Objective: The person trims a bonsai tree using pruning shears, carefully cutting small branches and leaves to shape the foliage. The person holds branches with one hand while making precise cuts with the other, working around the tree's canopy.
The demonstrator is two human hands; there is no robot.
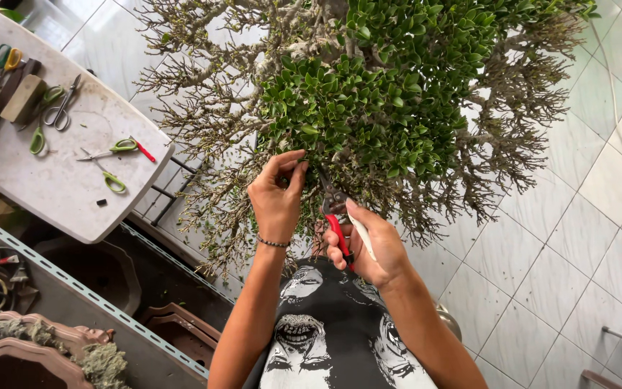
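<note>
In the head view, a leafy twig of the bonsai tree (pixel 368 94) is pinched between thumb and fingers of the left hand (pixel 276 194), so that it is held steady and clear of its neighbours. The red-handled pruning shears (pixel 336 216) are gripped by the right hand (pixel 368 245), clamped round the handles, blades pointed up at the pinched foliage. Spare scissors (pixel 59 108) are laid on the white side table (pixel 66 187), well apart.
</note>
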